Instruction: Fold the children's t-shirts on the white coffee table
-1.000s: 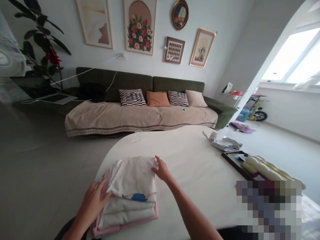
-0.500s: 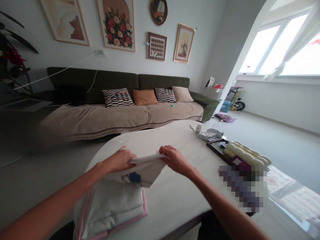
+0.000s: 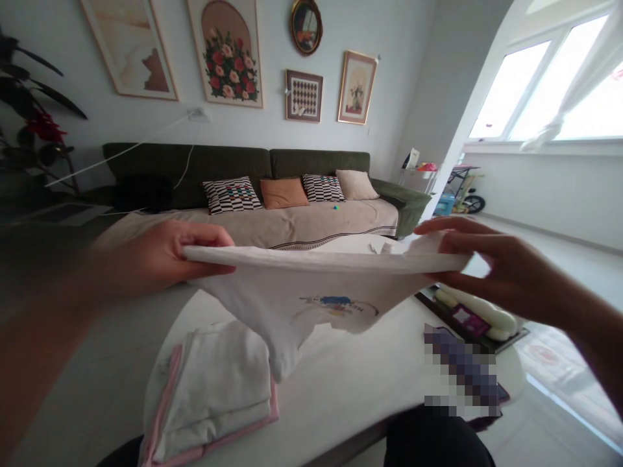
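Note:
A thin white garment (image 3: 272,292) with a blue printed picture and lettering is stretched between my two hands above the table. Its top edge is pulled nearly straight, and the lower part hangs in loose folds; the exact kind of garment is unclear. My left hand (image 3: 192,250) pinches the left end between thumb and fingers. At the right end, the fingers of my right hand (image 3: 472,256) are closed on the cloth. Below and to the left, a folded stack of white cloth (image 3: 219,376) lies over pink cloth (image 3: 275,405) on the white table (image 3: 326,402).
On the table's right side are a dark tray (image 3: 509,340) with a pale ribbed object (image 3: 479,314), and a blurred-out purple item (image 3: 462,363). Behind the table stands a green sofa (image 3: 321,159) with several cushions. My dark-clad knee (image 3: 438,438) is at the front edge.
Both hands have risen toward me and spread apart, pulling the white garment wide. It was bunched low over the table before; its print now shows more fully.

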Tool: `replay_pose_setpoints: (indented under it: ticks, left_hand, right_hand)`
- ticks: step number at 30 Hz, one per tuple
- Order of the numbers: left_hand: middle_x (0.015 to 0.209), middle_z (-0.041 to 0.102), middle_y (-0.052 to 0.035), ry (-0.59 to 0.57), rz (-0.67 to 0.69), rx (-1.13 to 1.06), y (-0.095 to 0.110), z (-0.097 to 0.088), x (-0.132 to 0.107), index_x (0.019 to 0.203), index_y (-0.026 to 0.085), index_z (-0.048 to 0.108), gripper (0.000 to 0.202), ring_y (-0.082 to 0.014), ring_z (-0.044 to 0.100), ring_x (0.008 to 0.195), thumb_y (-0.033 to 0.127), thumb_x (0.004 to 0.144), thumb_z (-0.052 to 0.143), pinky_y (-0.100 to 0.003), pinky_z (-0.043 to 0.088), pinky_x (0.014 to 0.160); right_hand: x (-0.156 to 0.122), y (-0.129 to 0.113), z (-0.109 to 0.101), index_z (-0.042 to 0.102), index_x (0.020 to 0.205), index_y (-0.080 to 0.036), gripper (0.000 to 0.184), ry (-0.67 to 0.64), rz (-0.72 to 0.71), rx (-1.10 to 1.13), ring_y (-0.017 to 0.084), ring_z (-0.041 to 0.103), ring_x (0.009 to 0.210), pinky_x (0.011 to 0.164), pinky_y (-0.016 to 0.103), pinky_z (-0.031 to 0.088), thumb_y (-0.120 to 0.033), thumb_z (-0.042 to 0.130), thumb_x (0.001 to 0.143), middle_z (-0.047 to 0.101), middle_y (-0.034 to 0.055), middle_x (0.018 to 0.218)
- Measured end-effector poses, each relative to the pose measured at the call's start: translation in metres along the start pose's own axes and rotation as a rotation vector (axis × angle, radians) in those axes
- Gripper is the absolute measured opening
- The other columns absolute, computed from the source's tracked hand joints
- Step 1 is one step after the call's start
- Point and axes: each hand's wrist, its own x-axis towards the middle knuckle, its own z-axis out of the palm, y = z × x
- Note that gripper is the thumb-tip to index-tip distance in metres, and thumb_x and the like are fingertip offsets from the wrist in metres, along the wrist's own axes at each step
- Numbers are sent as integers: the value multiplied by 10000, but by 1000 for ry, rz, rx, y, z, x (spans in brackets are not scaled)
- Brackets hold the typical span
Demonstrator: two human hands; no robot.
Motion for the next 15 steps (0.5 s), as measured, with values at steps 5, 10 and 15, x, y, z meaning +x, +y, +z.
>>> replay_pose_setpoints:
  ticks: [5, 10, 15]
  left_hand:
    - [541, 531, 64, 156, -141, -371, -2, 11, 9, 741, 159, 558, 415, -69, 483, 438, 513, 601, 722, -161, 325, 447]
    - [599, 518, 50, 70, -117, -302, -45, 68, 71, 690, 179, 558, 348, -90, 458, 523, 459, 586, 735, -194, 345, 486]
    - [641, 521, 48, 460, -39, -343, -54, 81, 122, 725, 161, 562, 357, -99, 475, 583, 377, 526, 765, -212, 373, 564]
  right_hand:
    - [-20, 41, -17, 657, 777, -274, 219, -204, 215, 253, 151, 596, 596, 472, 222, 482, -492, 647, 762, 631, 20, 669]
    - [-18, 91, 52, 656, 632, -208, 254, -336, 374, 81, 139, 577, 589, 557, 233, 440, -433, 596, 733, 626, -19, 595]
    - [7, 114, 56, 666, 800, -170, 210, 82, 530, -211, 158, 502, 589, 573, 283, 341, -323, 522, 799, 631, 58, 678]
